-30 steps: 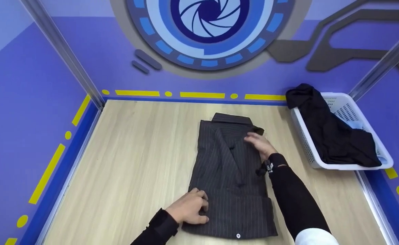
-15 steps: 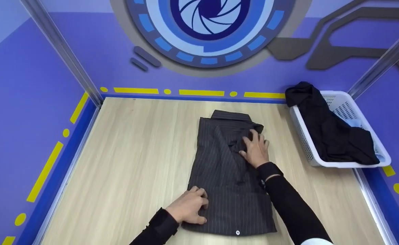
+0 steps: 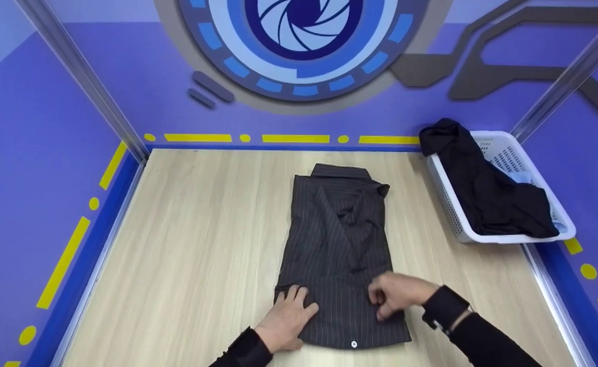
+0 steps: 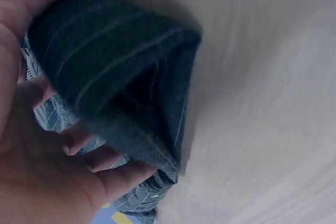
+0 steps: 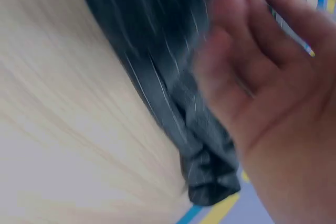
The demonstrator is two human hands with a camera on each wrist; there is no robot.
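Note:
A dark pinstriped shirt (image 3: pixel 309 244) lies folded lengthwise on the table, collar (image 3: pixel 339 171) at the far end. Its lower part is turned up, and a white button (image 3: pixel 354 344) shows at the near edge. My left hand (image 3: pixel 284 318) rests on the left side of this turned-up part with fingers spread. The left wrist view shows the fold (image 4: pixel 105 45) standing slightly agape beside the palm. My right hand (image 3: pixel 401 293) hovers at the right side of the same fold, fingers loosely bent. Blurred in the right wrist view, it has no cloth between its fingers.
At the back right a white perforated basket (image 3: pixel 449 196) holds a black garment (image 3: pixel 502 204) draped over its rim, with light blue cloth underneath. Blue-purple panels (image 3: pixel 217 122) enclose the wooden table (image 3: pixel 202 229) at the back and sides.
My right hand has come down from the upper right of the shirt to its lower fold. My left hand has stayed at the left edge, its fingers now more spread.

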